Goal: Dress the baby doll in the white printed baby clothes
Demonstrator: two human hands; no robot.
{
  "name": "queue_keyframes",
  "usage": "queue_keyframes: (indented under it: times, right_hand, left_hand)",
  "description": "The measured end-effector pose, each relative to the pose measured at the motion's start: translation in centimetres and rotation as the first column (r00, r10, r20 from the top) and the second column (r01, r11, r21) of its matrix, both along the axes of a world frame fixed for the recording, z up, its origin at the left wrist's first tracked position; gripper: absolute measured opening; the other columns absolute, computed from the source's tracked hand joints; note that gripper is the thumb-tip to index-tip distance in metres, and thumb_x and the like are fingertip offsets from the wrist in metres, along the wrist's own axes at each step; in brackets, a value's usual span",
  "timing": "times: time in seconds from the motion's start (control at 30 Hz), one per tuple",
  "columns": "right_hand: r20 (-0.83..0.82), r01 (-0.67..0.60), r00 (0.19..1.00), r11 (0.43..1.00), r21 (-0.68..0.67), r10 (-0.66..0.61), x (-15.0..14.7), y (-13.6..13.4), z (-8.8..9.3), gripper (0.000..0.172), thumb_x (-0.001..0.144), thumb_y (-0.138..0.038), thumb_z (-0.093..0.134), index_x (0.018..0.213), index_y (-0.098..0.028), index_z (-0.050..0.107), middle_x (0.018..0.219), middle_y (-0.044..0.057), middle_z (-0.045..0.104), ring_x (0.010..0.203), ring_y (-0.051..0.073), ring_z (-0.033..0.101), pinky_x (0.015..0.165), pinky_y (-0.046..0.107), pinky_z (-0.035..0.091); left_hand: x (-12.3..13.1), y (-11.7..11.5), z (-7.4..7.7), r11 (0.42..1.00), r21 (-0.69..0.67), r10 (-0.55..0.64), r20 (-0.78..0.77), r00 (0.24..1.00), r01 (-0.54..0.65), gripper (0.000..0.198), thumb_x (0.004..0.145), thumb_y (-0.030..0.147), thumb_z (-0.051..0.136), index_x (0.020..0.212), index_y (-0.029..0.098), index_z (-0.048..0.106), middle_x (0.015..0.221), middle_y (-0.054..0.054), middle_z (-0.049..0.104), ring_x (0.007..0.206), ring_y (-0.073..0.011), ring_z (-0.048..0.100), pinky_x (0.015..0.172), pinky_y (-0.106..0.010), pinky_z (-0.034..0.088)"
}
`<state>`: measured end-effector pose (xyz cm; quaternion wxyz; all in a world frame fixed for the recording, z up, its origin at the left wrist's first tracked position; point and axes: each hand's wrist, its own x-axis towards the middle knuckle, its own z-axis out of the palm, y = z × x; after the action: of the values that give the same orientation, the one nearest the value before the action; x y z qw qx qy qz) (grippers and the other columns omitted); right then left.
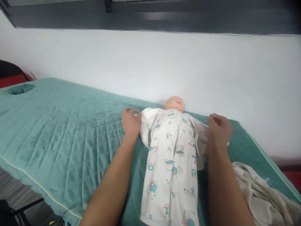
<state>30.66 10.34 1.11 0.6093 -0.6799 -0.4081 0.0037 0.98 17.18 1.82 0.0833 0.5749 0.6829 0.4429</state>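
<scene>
1. Doll (174, 104) lies face-up on the bed (58, 125), centre of frame, head towards the wall and feet towards the bottom edge. Its long axis runs almost straight up and down the frame.
2. White printed garment (171, 163) covers it from the neck down, with a sleeve spread out to each side at shoulder height.
3. Left hand (130, 121) is palm down at the tip of the frame-left sleeve (146, 121), fingers bent and touching the cuff. Can't tell if it actually grips.
4. Right hand (219, 130) sits on top of the frame-right sleeve (199, 131), fingers curled over the fabric. It's blurred, so the grip can't be read.
5. The hands flank the torso at about equal reach, one per sleeve, across the doll's axis.
6. Crumpled cream cloth (258, 191) lies lower right, beside the right forearm and apart from the doll.
</scene>
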Motion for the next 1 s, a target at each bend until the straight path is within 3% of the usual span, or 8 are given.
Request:
queue_keyframes:
  times: [0.1, 0.2, 0.33, 0.53, 0.7, 0.8, 0.9, 1.0]
  right_hand:
    - [0.339, -0.172, 0.911, 0.964, -0.202, 0.234, -1.7, 0.5, -0.1, 0.032, 0.082, -0.03, 0.052, 0.109, -0.021, 0.066, 0.124, 0.011, 0.064, 0.12, 0.029, 0.054, 0.107, 0.048, 0.039]
    - [0.428, -0.23, 0.81, 0.888, -0.398, 0.402, -2.4, 0.9, -0.4, 0.042, 0.085, -0.024, 0.043, 0.121, -0.022, 0.065, 0.129, 0.01, 0.063, 0.123, 0.028, 0.054, 0.106, 0.047, 0.04]
    - [0.467, -0.074, 0.817, 0.865, -0.497, 0.339, -0.7, 0.8, -1.8, 0.054, 0.08, -0.016, 0.039, 0.127, -0.023, 0.065, 0.134, 0.008, 0.061, 0.124, 0.03, 0.054, 0.105, 0.048, 0.041]
    - [0.402, 0.126, 0.914, 0.91, -0.394, 0.048, 1.1, 0.3, -3.4, 0.049, 0.078, -0.014, 0.037, 0.11, -0.017, 0.075, 0.124, 0.013, 0.066, 0.112, 0.035, 0.061, 0.093, 0.051, 0.048]
    - [0.394, 0.061, 0.917, 0.952, -0.301, 0.066, -1.7, -0.3, -0.9, 0.041, 0.085, -0.027, 0.041, 0.109, -0.017, 0.072, 0.125, 0.012, 0.066, 0.119, 0.03, 0.057, 0.105, 0.048, 0.041]
    - [0.294, -0.149, 0.926, 0.944, -0.294, 0.238, -5.7, -1.2, 1.9, 0.038, 0.09, -0.039, 0.045, 0.116, -0.022, 0.067, 0.121, 0.008, 0.068, 0.112, 0.026, 0.061, 0.099, 0.043, 0.047]
    - [0.459, -0.278, 0.744, 0.849, -0.448, 0.486, -9.7, -0.7, 4.1, 0.042, 0.092, -0.042, 0.045, 0.124, -0.021, 0.061, 0.129, 0.009, 0.063, 0.121, 0.028, 0.055, 0.102, 0.043, 0.043]
    - [0.586, -0.191, 0.504, 0.743, -0.642, 0.635, -12.0, 2.0, 5.2, 0.042, 0.093, -0.041, 0.042, 0.12, -0.016, 0.061, 0.124, 0.015, 0.063, 0.118, 0.032, 0.055, 0.097, 0.046, 0.043]
  left_hand:
    - [1.7, -0.6, -1.0, 0.963, 0.076, -0.239, -0.213, 0.947, 0.26, 0.024, 0.088, 0.033, 0.057, 0.104, 0.022, 0.071, 0.132, -0.01, 0.055, 0.127, -0.0272, 0.046, 0.108, -0.04, 0.038]
    - [3.0, -1.2, -1.4, 0.908, 0.093, -0.348, -0.38, 0.857, 0.409, 0.03, 0.091, 0.035, 0.053, 0.113, 0.021, 0.067, 0.136, -0.011, 0.053, 0.13, -0.0268, 0.042, 0.112, -0.041, 0.033]
    - [2.6, -0.2, -1.6, 0.926, 0.026, -0.321, -0.468, 0.823, 0.376, 0.034, 0.091, 0.03, 0.05, 0.123, 0.023, 0.061, 0.13, -0.01, 0.058, 0.122, -0.0268, 0.048, 0.107, -0.043, 0.035]
    - [-0.5, 1.9, -1.6, 0.953, -0.12, -0.302, -0.411, 0.86, 0.277, 0.029, 0.091, 0.029, 0.045, 0.112, 0.028, 0.064, 0.113, -0.004, 0.069, 0.109, -0.0234, 0.059, 0.097, -0.038, 0.04]
    - [-1.1, 1.8, -2.2, 0.962, -0.127, -0.268, -0.273, 0.924, 0.241, 0.028, 0.091, 0.037, 0.046, 0.111, 0.03, 0.065, 0.115, -0.001, 0.07, 0.112, -0.0219, 0.06, 0.101, -0.041, 0.035]
    - [-0.9, 1.8, -2.4, 0.961, -0.14, -0.269, -0.252, 0.93, 0.24, 0.029, 0.09, 0.038, 0.048, 0.111, 0.029, 0.065, 0.113, -0.002, 0.071, 0.111, -0.0223, 0.06, 0.102, -0.042, 0.034]
    - [-0.8, 1.8, -2.5, 0.96, -0.135, -0.273, -0.242, 0.931, 0.246, 0.029, 0.09, 0.039, 0.049, 0.111, 0.029, 0.065, 0.113, -0.002, 0.071, 0.111, -0.0221, 0.06, 0.104, -0.042, 0.033]
    - [-0.8, 1.8, -2.6, 0.96, -0.132, -0.273, -0.241, 0.931, 0.247, 0.029, 0.09, 0.041, 0.049, 0.111, 0.028, 0.065, 0.112, -0.003, 0.071, 0.11, -0.0226, 0.06, 0.104, -0.043, 0.032]
